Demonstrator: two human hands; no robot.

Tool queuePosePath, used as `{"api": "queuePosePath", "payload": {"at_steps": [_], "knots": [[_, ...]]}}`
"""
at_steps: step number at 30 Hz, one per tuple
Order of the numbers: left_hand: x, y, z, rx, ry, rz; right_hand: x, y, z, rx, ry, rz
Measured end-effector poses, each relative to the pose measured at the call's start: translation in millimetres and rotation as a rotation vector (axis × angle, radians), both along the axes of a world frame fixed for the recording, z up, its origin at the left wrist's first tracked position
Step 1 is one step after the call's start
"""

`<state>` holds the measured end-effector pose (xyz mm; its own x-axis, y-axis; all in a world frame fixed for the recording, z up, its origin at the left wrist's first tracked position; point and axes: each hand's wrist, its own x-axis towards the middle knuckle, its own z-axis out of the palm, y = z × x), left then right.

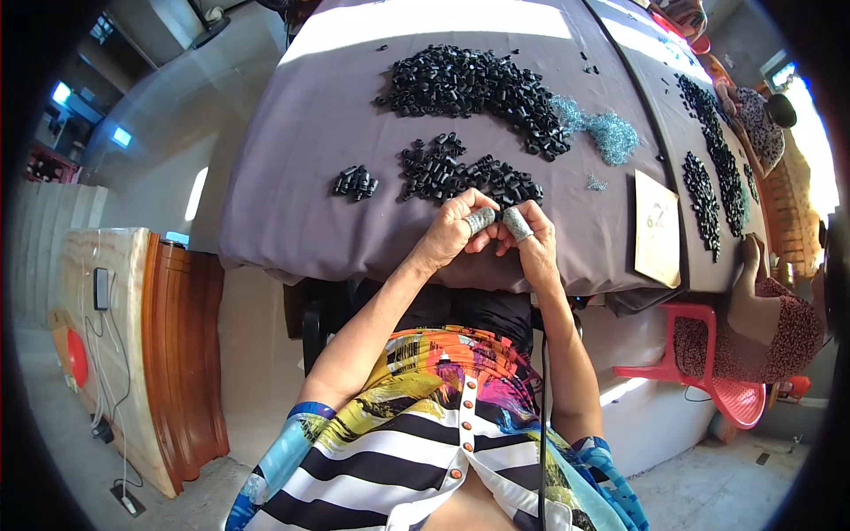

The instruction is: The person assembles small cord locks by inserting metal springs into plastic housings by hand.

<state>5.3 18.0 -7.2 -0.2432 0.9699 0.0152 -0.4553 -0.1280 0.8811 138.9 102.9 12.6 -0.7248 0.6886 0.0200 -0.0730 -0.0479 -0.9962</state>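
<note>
Both of my hands meet over the table's near edge, just below a pile of small black tubular parts (438, 168). My left hand (459, 228) is closed, with a grey wrap on one finger. My right hand (529, 234) is closed beside it, also with a wrapped finger. Between the fingertips something small and dark shows, too small to make out. A larger black heap (460, 81) lies farther back, and a small cluster of black parts (356, 183) lies to the left. Tangled bluish, shiny small pieces (613, 138) lie right of the large heap.
A cardboard sheet (656, 230) lies right of my hands on the cloth-covered table (301, 133). More black parts (702, 199) lie farther right, with two other people (757, 133) around that side. A pink chair (699, 354) stands lower right, a marble-topped cabinet (115, 336) left.
</note>
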Motion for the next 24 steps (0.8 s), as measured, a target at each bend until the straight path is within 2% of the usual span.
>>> {"api": "queuePosePath", "payload": {"at_steps": [14,17,24], "knots": [[1,-2,5,0.0,0.043,0.032,1,10,1,-0.026,-0.066,0.103],[2,-1,6,-0.019,0.055,0.016,5,20,-1,-0.079,-0.064,0.224],[2,-1,5,-0.017,0.036,0.005,4,18,3,-0.221,-0.025,0.245]]}}
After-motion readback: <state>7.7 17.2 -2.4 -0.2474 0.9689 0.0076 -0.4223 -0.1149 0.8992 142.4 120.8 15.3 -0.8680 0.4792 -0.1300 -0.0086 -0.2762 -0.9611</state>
